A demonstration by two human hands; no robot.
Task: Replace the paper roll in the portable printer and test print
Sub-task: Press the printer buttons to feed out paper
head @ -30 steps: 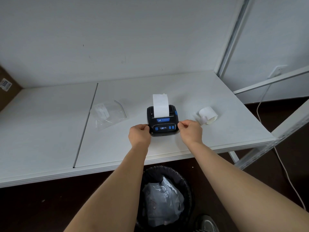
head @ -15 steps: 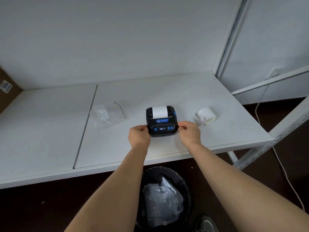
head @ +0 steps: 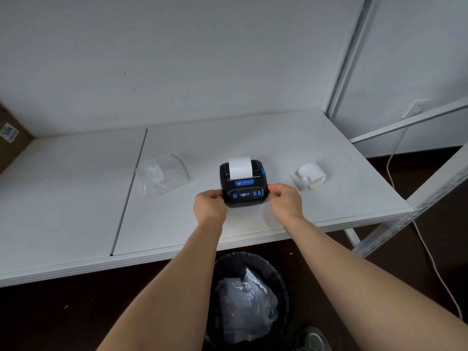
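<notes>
- The portable printer [head: 243, 184] sits on the white counter [head: 278, 138], near its front edge, between the two hands
- It is a small black box with blue buttons, a blue side tab, a lit display strip on the front and a blue label whose writing is too small to read
- A strip of white paper [head: 239, 167] stands up out of its top slot
- The left hand [head: 209, 206] has its grip curled, pinching the printer's left side; the right hand [head: 286, 200] pinches the right side in the same way
- A loose paper roll [head: 311, 174] lies on the counter just right of the printer, apart from it
- A clear plastic bag [head: 162, 174] lies to the left
- A sticker on the brown box [head: 10, 134] at far left shows digits I cannot read surely
- A black bin [head: 249, 297] stands under the counter
</notes>
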